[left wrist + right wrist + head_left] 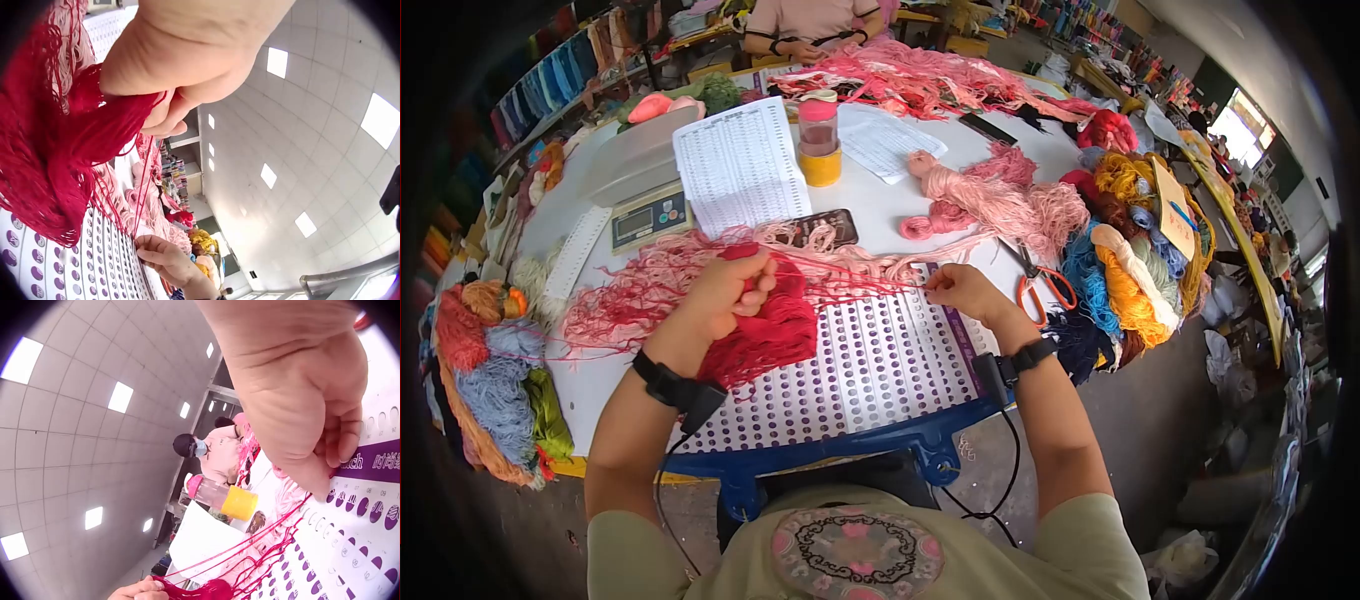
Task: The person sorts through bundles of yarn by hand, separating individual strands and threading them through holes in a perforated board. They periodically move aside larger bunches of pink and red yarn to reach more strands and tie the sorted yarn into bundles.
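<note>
My left hand grips a hank of crimson thread, its fingers curled round the top while the loose bulk hangs over the card. From it, thin red strands stretch across to my right hand. There the thumb and fingertips pinch the strand ends beside the card's purple edge strip. Below both hands lies the white card, marked with rows of purple dots and holes. Paler pink and red threads spread in a tangle behind and left of the crimson hank.
Orange-handled scissors lie right of my right hand. Behind the card are a phone, a scale, a printed sheet and a pink-lidded bottle. Colourful yarn heaps flank the table. A person sits opposite.
</note>
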`<state>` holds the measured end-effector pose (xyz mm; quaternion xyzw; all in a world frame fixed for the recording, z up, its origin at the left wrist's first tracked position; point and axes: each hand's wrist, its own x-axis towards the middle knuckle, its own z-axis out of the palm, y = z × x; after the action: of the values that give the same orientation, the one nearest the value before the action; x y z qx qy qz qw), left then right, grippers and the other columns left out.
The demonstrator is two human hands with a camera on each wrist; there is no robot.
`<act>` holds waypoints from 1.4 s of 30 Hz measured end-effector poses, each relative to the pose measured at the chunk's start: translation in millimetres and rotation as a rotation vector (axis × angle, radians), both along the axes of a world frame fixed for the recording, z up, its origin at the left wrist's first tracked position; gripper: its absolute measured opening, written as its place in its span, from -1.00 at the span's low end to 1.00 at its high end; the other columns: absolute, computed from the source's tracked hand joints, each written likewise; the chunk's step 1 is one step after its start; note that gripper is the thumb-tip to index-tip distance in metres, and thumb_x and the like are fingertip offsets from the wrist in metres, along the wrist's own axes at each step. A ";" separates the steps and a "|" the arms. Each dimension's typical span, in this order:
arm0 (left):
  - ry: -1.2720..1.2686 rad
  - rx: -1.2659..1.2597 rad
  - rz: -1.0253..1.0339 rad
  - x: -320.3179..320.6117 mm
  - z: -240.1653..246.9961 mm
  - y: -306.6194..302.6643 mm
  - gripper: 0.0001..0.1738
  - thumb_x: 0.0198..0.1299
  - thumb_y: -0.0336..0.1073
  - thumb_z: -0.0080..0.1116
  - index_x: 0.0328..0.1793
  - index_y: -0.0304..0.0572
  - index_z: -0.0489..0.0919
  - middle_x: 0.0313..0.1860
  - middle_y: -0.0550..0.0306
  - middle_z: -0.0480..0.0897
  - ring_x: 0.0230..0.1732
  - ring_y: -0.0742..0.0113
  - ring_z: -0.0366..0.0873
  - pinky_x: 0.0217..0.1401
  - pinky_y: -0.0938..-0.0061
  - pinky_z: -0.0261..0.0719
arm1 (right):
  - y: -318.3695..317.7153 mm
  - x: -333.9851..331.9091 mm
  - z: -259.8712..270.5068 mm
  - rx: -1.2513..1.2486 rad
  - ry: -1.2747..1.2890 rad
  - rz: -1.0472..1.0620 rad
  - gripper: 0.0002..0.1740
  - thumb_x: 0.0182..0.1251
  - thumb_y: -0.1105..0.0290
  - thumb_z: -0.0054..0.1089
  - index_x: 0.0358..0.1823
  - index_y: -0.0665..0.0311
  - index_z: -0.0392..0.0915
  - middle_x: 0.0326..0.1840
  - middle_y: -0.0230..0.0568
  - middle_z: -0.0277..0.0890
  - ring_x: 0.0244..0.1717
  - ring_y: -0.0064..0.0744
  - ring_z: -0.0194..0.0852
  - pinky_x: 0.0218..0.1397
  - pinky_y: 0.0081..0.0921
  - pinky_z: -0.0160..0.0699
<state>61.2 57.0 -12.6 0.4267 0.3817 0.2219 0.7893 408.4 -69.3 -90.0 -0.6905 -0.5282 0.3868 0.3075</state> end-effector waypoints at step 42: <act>0.115 0.258 -0.020 -206.2 106.2 -111.7 -0.43 0.41 0.17 -0.19 -0.12 -0.20 0.58 -0.56 0.25 0.56 -0.64 0.56 0.39 -0.58 0.66 0.29 | 8.8 -313.7 229.9 0.559 0.391 0.603 -0.71 0.07 0.78 0.05 -0.19 0.35 0.50 -0.33 -0.37 0.62 -0.27 -0.65 0.54 -0.12 -0.69 0.49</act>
<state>-144.9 -54.8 93.6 0.5405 0.3901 0.2363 0.7070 94.7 -60.5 139.9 -0.3104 -0.7219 0.4246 0.4498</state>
